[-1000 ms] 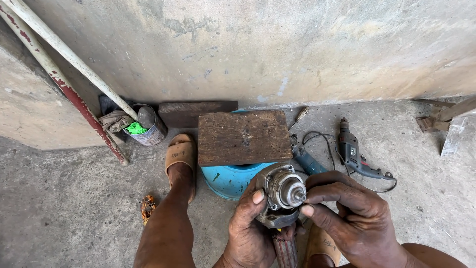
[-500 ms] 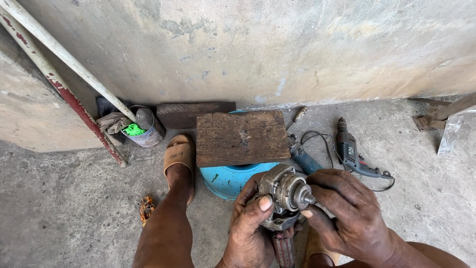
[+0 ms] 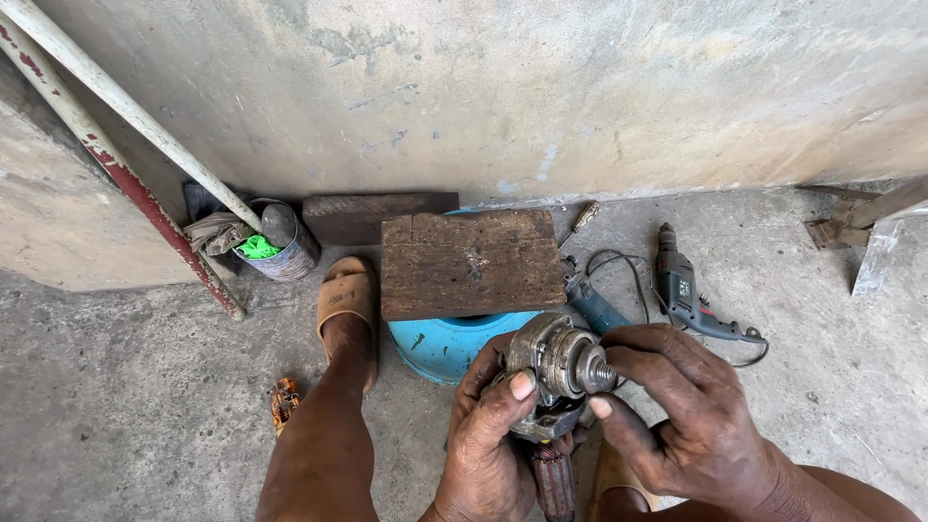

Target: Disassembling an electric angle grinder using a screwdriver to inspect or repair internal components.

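Motor head (image 3: 553, 372): a worn grey metal housing with a short threaded spindle (image 3: 601, 371) at its front, held in the air just in front of the blue drum (image 3: 440, 345) and below the wooden board (image 3: 471, 261) that lies on the drum.

Left hand (image 3: 488, 440): wrapped around the housing from below, thumb pressed on its near face, fingers closed on it.

Right hand (image 3: 681, 411): thumb and forefinger pinched at the spindle tip; whether they hold a small nut or only the thread cannot be told.

Judged practice: the left hand is best kept still as the anchor, the spindle pointed toward the right hand, and any turning done by the fingertips alone, so the thread stays square and does not cross.

Around the drum: a sandalled foot (image 3: 348, 309) just left of it on the concrete floor (image 3: 116, 416); an electric drill (image 3: 681, 290) with its cord to the right; a dark plank (image 3: 372, 217) behind it against the wall (image 3: 541, 87); a tin can (image 3: 280, 246) holding green scrap farther left, beside two leaning poles (image 3: 126, 106); a small rusty piece (image 3: 283, 401) left of the leg.
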